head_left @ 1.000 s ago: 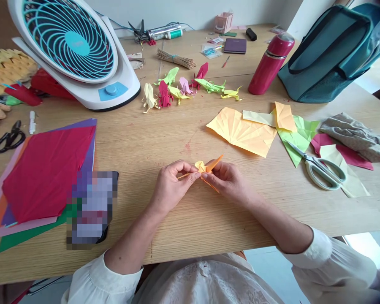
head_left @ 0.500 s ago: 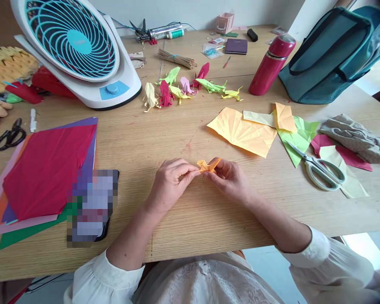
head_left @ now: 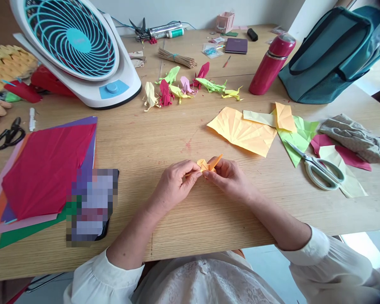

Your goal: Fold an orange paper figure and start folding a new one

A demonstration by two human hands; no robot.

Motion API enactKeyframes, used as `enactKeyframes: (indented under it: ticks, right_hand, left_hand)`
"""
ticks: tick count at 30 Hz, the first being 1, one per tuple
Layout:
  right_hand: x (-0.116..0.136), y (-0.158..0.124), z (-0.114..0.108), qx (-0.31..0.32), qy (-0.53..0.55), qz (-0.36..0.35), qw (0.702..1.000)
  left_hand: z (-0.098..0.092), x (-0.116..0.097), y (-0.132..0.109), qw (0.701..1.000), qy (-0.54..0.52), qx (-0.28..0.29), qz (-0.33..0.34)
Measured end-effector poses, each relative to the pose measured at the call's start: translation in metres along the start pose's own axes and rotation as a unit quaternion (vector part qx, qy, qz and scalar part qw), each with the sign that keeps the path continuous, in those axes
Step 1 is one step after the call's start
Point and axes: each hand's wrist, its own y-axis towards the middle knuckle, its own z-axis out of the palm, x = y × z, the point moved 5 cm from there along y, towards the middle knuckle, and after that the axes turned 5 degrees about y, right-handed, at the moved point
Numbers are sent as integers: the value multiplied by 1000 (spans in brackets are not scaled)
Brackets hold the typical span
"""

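Left hand (head_left: 175,182) and right hand (head_left: 230,179), nearly closed, are pinching the small orange paper (head_left: 204,166), its folding apparently unfinished; beyond it, seemingly finished paper figures (head_left: 186,85) are lying.

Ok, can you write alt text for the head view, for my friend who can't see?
A left hand and a right hand pinch a small orange folded paper over a wooden table. Beyond them sit colourful folded paper figures, with a fan at left, a red bottle and pale-handled scissors at right.
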Motion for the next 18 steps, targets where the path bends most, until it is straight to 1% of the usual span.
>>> enactKeyframes:
  ticks: [3, 5, 7, 9, 11, 12, 16, 18]
  right_hand:
    - [5, -1, 2, 14, 0, 3, 1000]
    - [8, -2, 5, 31, 20, 6, 999]
    - [10, -2, 7, 55, 59, 8, 997]
    - [12, -2, 9, 71, 101, 9, 992]
    - [11, -2, 7, 62, 115, 7, 991]
    - [10, -1, 6, 50, 109, 7, 993]
    - [4, 0, 1, 16, 70, 10, 997]
    - [2, 0, 0, 11, 63, 11, 998]
  left_hand:
    - [2, -2, -1, 1000, 14, -18, 5]
    - [2, -1, -1, 1000, -4, -20, -13]
    - [3, 1, -1, 997, -67, 1, -48]
    - [5, 4, -1, 984, -154, 37, -79]
    - [5, 6, -1, 974, -199, 52, -95]
    - [4, 6, -2, 975, -193, 48, -98]
    - [0, 7, -2, 990, -97, 10, -97]
    - [1, 8, -3, 991, -89, 7, -96]
